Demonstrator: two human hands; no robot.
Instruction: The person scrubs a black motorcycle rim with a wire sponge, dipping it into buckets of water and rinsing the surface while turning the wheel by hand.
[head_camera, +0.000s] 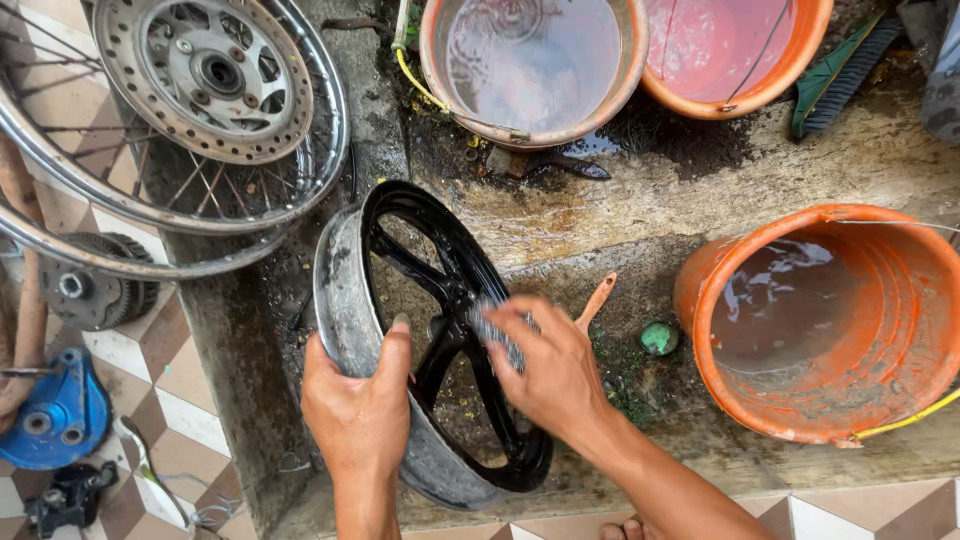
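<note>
Left hand (358, 405) grips the dirty rim of a black alloy motorcycle wheel (430, 340) standing upright on wet concrete; the right hand (550, 370) is closed on a steel-wool scrubber (497, 330) pressed against its spokes. Right of it sits an orange bucket (830, 330) of water; far left leans a chrome spoked wheel (180, 120).

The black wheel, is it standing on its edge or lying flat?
On edge: the black wheel stands upright, with the left hand gripping its rim.
</note>
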